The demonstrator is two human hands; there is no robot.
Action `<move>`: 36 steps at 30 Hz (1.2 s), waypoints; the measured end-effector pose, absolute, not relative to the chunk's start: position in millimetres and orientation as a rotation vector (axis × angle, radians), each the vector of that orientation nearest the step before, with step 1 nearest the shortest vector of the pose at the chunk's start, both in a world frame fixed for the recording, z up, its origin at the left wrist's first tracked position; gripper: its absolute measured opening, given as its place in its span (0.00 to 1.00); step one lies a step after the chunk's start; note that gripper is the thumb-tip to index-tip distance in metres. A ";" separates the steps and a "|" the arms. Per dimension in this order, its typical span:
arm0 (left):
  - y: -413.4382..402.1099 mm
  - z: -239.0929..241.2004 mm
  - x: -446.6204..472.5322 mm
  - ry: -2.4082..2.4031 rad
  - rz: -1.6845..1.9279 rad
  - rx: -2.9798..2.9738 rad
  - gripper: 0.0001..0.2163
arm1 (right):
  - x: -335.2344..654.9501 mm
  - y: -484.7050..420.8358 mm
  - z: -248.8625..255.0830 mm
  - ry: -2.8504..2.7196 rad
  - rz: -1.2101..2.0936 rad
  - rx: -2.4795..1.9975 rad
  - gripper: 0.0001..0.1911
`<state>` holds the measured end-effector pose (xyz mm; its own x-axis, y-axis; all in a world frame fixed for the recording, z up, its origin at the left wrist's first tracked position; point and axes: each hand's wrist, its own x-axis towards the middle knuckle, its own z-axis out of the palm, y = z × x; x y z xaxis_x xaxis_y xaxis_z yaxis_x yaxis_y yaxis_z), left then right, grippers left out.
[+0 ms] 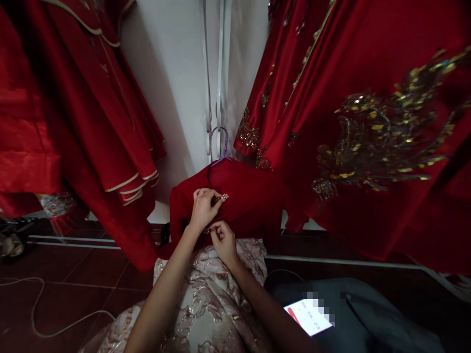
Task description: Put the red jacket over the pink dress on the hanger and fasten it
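Note:
A red garment (243, 186) on a purple hanger (224, 147) is spread in front of me, its lower edge over patterned fabric on my lap. My left hand (205, 207) is closed, its fingertips pinching the garment's front beside a small gold-and-pearl beaded ornament (224, 197). Just below it, my right hand (223, 240) is curled in a pinch by a second beaded bit (206, 230). Whatever lies between the right fingertips is too small to make out.
Red garments (106, 98) hang at the left, and others with gold sequin embroidery (382, 132) at the right. A white rack rail (342, 263) runs low near the floor. A lit phone (307, 316) lies at lower right; a pale cable (73, 326) crosses the tiles.

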<state>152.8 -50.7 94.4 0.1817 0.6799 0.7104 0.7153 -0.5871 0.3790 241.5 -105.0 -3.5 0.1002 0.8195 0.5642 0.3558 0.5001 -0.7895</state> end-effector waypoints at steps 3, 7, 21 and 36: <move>-50.7 98.4 152.6 -1.399 -1.362 -2.390 0.02 | 242.3 -111.2 10.1 -1.443 0.338 -1.044 0.08; -53.3 105.3 150.5 -1.377 -1.242 -2.373 0.04 | 244.8 -110.1 52.9 -1.337 0.140 -0.963 0.08; -48.5 104.3 152.2 -1.360 -1.255 -2.347 0.02 | 286.6 -90.3 94.5 -1.266 0.150 -0.946 0.05; -47.6 105.0 149.4 -1.504 -1.139 -2.362 0.05 | 289.6 -84.3 102.4 -1.285 0.299 -0.921 0.05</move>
